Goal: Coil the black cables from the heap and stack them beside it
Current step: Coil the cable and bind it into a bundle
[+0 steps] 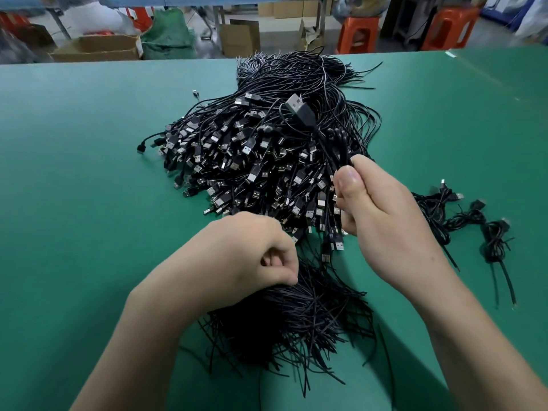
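Right hand gripped a cable above the heap, axis 5 to 11 o'clock, plug toward 11, left hand curled, its hold unclear, coils at heap's 4 o'clock

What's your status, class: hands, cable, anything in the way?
Right hand grips a half-coiled cable, plug up. Left hand curled at loose ends, grip unclear. Few coiled cables lie right of heap. Nothing in the way.
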The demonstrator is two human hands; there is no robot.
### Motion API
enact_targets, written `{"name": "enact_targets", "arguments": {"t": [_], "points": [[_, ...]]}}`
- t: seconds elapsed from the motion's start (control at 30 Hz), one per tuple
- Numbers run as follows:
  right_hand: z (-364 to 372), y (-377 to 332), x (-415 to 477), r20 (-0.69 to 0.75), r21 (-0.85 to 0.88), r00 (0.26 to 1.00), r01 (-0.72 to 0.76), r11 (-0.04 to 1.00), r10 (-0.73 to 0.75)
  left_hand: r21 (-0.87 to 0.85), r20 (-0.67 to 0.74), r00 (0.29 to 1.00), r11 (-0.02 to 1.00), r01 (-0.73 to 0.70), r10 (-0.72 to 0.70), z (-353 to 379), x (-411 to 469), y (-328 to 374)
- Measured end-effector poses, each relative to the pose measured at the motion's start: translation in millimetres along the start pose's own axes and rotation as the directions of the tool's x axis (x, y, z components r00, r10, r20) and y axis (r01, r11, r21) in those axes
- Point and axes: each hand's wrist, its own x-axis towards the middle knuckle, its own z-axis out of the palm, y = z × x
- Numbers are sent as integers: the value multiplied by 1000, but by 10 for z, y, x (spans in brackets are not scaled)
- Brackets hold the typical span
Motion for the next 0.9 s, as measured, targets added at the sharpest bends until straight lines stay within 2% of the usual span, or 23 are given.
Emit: {"name": "enact_targets", "arguments": {"t": [0.07, 0.13, 0.3, 0.47, 0.6, 0.73, 0.83, 0.9], "points": [[-4, 13, 11, -8, 25, 1000, -17, 1000, 17, -143, -109, 991, 985, -97, 82, -65, -31, -9], [2, 18, 12, -9, 57, 999, -33, 998, 34, -227, -257, 961, 959, -167, 107, -114, -47, -29], [68, 25, -5, 52, 146, 996, -78, 986, 71, -401, -582, 807, 898, -182, -97, -69, 27, -99], [175, -8, -58, 213, 215, 977, -72, 974, 25, -566, -687, 684, 770, -294, -243, 11, 101, -64], [210, -67, -94, 256, 115, 965, 20, 993, -49, -642, -657, 697, 700, -314, -290, 29, 123, -44], [228, -111, -121, 353, 217, 934, -20, 976, -59, -691, -625, 713, 649, -317, -317, 73, 166, -22], [261, -125, -116, 321, 318, 945, -39, 947, -69, -736, -589, 746, 586, -338, -310, 117, 176, 72], [268, -126, -106, 271, 371, 961, -54, 927, -52, -760, -556, 792, 542, -360, -254, 135, 167, 121]]}}
